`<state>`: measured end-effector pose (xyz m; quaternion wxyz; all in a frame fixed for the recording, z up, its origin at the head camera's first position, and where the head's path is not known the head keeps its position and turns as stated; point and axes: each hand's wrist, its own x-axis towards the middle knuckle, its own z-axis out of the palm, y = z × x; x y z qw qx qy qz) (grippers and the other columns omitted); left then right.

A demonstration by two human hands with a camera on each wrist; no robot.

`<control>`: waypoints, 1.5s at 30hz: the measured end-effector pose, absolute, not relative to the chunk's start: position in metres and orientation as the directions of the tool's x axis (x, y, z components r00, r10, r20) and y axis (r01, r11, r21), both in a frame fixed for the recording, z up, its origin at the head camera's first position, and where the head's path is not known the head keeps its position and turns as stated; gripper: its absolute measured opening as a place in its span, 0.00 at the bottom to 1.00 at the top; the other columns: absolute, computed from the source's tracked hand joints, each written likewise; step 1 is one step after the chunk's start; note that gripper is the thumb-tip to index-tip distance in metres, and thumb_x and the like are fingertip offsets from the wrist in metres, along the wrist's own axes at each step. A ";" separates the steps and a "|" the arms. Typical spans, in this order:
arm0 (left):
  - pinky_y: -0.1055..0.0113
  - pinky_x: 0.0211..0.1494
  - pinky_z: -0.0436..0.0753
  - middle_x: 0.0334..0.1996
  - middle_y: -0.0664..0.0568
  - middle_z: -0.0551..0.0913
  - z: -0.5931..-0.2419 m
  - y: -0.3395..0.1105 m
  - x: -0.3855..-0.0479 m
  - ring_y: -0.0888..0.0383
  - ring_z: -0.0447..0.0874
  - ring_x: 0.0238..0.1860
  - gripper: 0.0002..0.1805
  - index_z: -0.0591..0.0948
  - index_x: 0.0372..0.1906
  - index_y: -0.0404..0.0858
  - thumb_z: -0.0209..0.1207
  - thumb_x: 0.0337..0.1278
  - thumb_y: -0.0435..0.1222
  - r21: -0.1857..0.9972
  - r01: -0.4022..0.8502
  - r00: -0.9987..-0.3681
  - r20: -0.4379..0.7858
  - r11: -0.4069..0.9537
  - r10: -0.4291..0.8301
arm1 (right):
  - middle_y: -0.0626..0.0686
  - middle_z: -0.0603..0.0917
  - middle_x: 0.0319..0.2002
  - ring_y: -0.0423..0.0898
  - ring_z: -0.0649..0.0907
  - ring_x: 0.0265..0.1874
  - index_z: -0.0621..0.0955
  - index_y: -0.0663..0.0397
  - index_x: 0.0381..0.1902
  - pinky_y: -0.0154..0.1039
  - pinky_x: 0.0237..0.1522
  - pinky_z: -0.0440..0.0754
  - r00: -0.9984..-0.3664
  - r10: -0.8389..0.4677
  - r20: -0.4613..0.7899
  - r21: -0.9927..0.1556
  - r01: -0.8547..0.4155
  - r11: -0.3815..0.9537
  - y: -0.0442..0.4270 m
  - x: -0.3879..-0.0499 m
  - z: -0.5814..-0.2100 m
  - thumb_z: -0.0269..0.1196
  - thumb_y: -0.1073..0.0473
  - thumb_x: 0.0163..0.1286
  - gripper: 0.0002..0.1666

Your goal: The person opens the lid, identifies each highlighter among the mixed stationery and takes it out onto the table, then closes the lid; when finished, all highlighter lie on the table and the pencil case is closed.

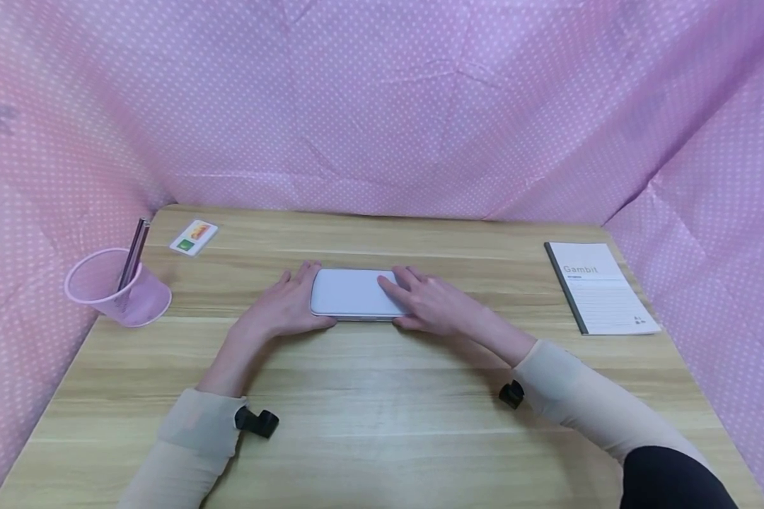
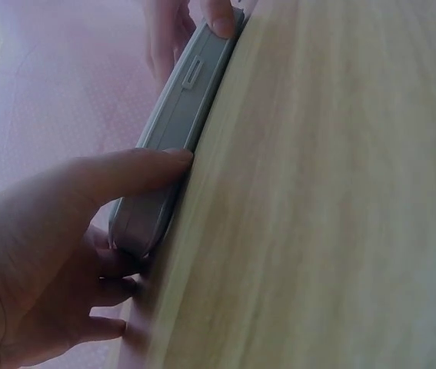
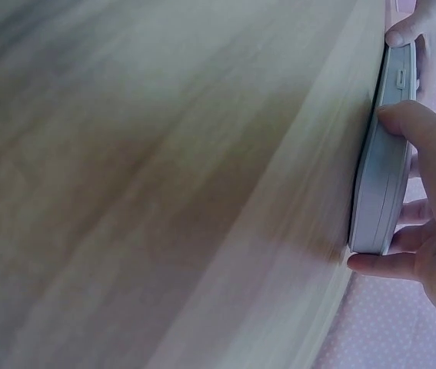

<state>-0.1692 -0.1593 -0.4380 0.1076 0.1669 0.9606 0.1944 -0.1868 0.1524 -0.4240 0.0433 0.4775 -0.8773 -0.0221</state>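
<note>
Left hand [image 1: 289,305], right hand [image 1: 434,304] pinch case [image 1: 350,292] at opposite ends on table [image 1: 382,410], likely steadying step, next move probably needs even grip

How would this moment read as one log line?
left hand: holds pale case, left end; right hand: holds right end; case: closed, on wooden table

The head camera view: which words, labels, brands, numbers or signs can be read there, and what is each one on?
"Gambit": on the cover of the notebook.
Small line under "Gambit": too small to read.
Mark at the cover's lower right corner: too small to make out.
Card: coloured patches; any lettering is too small to read.
White case: no text visible.
</note>
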 end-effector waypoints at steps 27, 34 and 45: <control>0.36 0.83 0.57 0.78 0.29 0.59 -0.435 -0.158 -0.168 0.32 0.69 0.74 0.62 0.52 0.78 0.31 0.71 0.48 0.57 0.407 0.293 -0.918 -0.132 0.865 0.373 | 0.63 0.72 0.64 0.57 0.83 0.54 0.64 0.54 0.79 0.46 0.43 0.92 -0.512 -0.859 0.015 0.086 -0.855 0.512 0.154 -0.190 -0.417 0.58 0.39 0.76 0.42; 0.34 0.81 0.59 0.79 0.33 0.60 -0.436 -0.160 -0.169 0.32 0.71 0.72 0.61 0.54 0.78 0.32 0.72 0.47 0.57 0.430 0.284 -0.922 -0.123 0.857 0.367 | 0.66 0.69 0.72 0.60 0.85 0.54 0.59 0.50 0.82 0.51 0.50 0.90 -0.553 -0.830 -0.080 0.004 -0.832 0.554 0.154 -0.192 -0.410 0.56 0.37 0.78 0.44; 0.33 0.80 0.60 0.76 0.34 0.63 -0.437 -0.166 -0.173 0.32 0.69 0.72 0.59 0.59 0.75 0.33 0.76 0.45 0.56 0.531 0.290 -0.908 -0.110 0.796 0.404 | 0.67 0.67 0.74 0.58 0.87 0.49 0.57 0.49 0.82 0.52 0.53 0.90 -0.557 -0.822 -0.117 -0.060 -0.823 0.566 0.155 -0.195 -0.408 0.57 0.36 0.77 0.46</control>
